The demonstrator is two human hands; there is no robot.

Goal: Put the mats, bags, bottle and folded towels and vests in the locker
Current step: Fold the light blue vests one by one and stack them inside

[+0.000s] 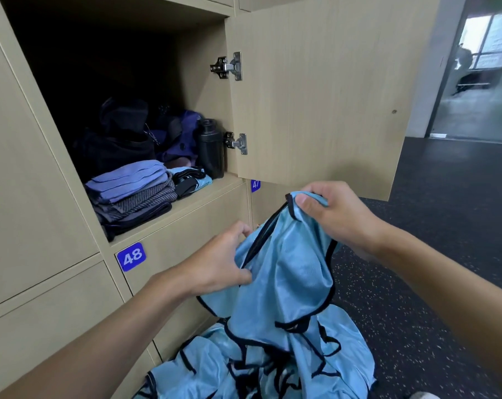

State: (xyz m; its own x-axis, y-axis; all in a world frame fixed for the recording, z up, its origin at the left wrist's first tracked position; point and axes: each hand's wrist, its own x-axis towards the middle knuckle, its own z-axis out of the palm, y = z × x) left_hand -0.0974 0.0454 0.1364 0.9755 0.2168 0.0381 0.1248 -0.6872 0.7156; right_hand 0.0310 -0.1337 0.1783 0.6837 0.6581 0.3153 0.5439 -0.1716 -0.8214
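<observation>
Towels (131, 185), bags (123, 139) and a bottle (210, 148) are stored in the locker (206, 96); below it, a vest (284, 269) is pinched by left hand (221, 260) and right hand (333, 214).

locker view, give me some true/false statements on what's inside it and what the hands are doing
1. The locker door stands open. True.
2. A black bottle stands upright at the right side of the locker. True.
3. Both hands are empty. False: the left hand and the right hand both grip a light blue vest in front of the locker.
4. The folded towels lie on the floor. False: they are stacked inside the locker, at its front left.
5. A heap of vests in the same blue lies below the held one. True.
</observation>
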